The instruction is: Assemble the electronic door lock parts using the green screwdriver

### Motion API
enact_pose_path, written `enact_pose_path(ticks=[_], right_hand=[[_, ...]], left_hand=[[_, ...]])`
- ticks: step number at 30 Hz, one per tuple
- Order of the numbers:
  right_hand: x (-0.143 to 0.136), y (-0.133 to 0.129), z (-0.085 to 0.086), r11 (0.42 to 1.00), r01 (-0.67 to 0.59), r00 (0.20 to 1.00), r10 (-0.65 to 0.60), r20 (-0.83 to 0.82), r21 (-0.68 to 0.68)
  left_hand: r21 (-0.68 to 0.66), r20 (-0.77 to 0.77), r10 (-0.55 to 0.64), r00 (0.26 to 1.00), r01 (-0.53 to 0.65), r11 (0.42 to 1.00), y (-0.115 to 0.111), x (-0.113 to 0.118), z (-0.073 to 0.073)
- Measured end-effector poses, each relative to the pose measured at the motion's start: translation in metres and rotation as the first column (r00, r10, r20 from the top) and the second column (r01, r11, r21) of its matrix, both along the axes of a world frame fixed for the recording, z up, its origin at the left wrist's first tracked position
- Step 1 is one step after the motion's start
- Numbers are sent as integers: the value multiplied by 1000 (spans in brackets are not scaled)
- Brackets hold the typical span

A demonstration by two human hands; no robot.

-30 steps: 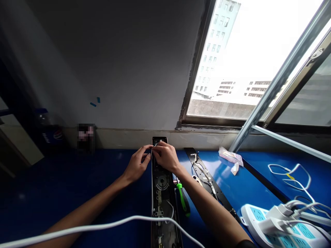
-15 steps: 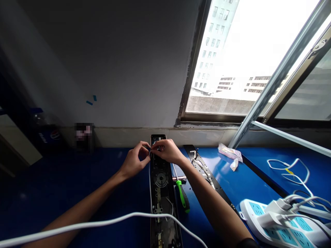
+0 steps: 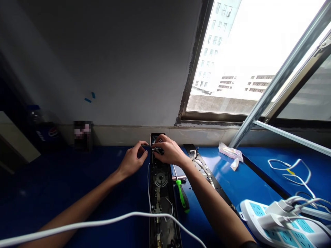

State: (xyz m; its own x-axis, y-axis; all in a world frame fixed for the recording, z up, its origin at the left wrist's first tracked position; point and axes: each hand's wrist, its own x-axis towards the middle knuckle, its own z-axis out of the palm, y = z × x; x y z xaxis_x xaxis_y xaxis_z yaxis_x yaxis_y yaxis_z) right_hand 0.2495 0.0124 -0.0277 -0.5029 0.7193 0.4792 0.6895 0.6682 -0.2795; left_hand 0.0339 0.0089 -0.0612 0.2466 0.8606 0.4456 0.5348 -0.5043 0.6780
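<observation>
A long, narrow black housing (image 3: 165, 193) lies open lengthwise before me, showing a circuit board at its far end and metal mechanical parts inside. Along its left side runs a thin white wire (image 3: 148, 182), its upper part bending into the housing. My right hand (image 3: 168, 150) is over the far end, thumb and fingers closed around the wire, whose tip is hidden. Just left of the housing, my left hand (image 3: 133, 159) holds nothing, its thumb and forefinger apart.
A green and black screwdriver (image 3: 183, 196) lies right of the housing, beside a long black panel (image 3: 200, 167) with a cable. A thick white cable (image 3: 103, 222) crosses the foreground. At right are a power strip (image 3: 280, 224), a pink packet (image 3: 231, 151) and a slanting metal bar (image 3: 274, 79).
My left hand has let go of the white wire and moved slightly left. My right hand's fingers have shifted over the housing, and the wire now bows out from its left edge.
</observation>
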Motion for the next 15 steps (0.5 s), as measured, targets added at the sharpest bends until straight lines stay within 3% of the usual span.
enact_pose_path(ticks=[9, 15], right_hand=[[0, 6, -5, 994, -101, 994, 99, 40, 51], [4, 4, -2, 981, -185, 983, 185, 15, 64]], left_hand=[[-129, 144, -111, 983, 130, 983, 2, -1, -3], [-131, 112, -70, 991, 84, 988, 4, -2, -2]])
